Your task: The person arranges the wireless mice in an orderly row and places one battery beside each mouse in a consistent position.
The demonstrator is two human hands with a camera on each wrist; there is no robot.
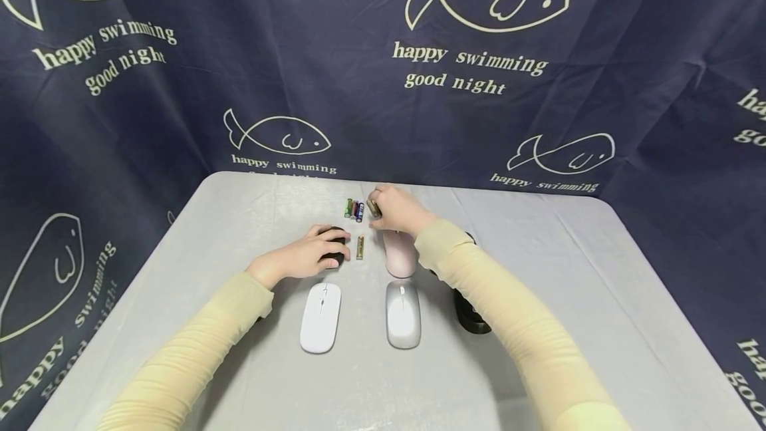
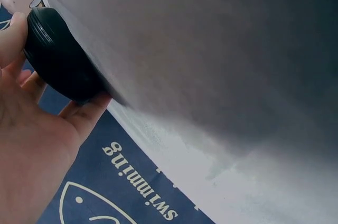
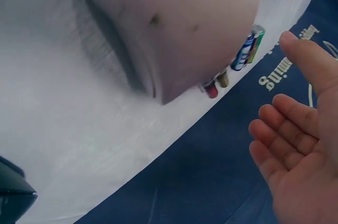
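Observation:
My left hand (image 1: pixel 308 253) grips a black mouse (image 2: pixel 63 55), fingers and thumb around its edges, the mouse tilted in the left wrist view. A gold battery (image 1: pixel 360 247) lies on the table just right of that hand. My right hand (image 1: pixel 399 210) is at the far side of the table with thumb and fingers apart, and a dark gold battery (image 1: pixel 374 208) shows between them in the head view. Left of it lie a green battery (image 1: pixel 348 207), a reddish one and a blue battery (image 1: pixel 360 211). The pink mouse (image 1: pixel 399 257) is partly under my right wrist.
A white mouse (image 1: pixel 320 318) and a silver-grey mouse (image 1: pixel 403 314) lie on the near part of the table (image 1: pixel 269 378). Black objects, among them a rounded one (image 1: pixel 473 314), are partly hidden by my right sleeve. Dark blue cloth (image 1: pixel 371 125) hangs behind the far edge.

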